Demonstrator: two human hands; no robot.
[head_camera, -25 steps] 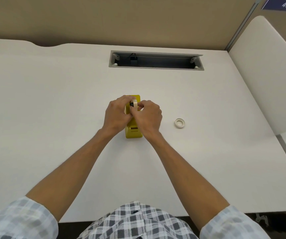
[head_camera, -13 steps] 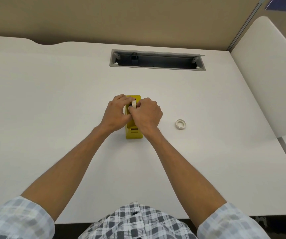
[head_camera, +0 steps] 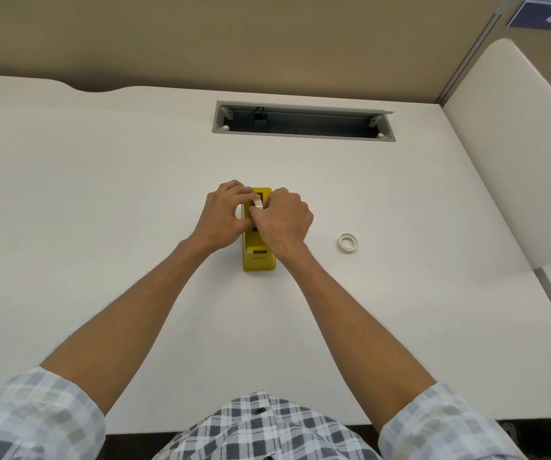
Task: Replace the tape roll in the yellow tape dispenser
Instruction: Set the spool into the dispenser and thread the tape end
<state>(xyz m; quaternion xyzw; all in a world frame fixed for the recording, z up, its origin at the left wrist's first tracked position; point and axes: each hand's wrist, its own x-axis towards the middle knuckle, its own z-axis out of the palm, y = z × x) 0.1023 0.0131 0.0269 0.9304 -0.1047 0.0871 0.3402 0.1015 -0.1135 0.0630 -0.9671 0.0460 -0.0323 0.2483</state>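
From your head camera, your left hand [head_camera: 222, 217] and right hand [head_camera: 282, 220] meet over the yellow tape dispenser [head_camera: 258, 250] mid-desk [head_camera: 101, 194], fingers closed around a tape roll [head_camera: 258, 203] above its cradle, while a second roll [head_camera: 347, 242] lies flat well to the right.

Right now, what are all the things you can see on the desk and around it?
tape dispenser: one, yellow, middle of the desk, under both hands
tape roll: one, whitish, pinched over the dispenser's top
spare tape ring: one, white, flat on the desk, right of the dispenser, apart from it
desk: one, white
cable slot: one, grey, far side of the desk
sign: one, blue, reads 475, top right
left hand: one, gripping the roll
right hand: one, gripping the roll
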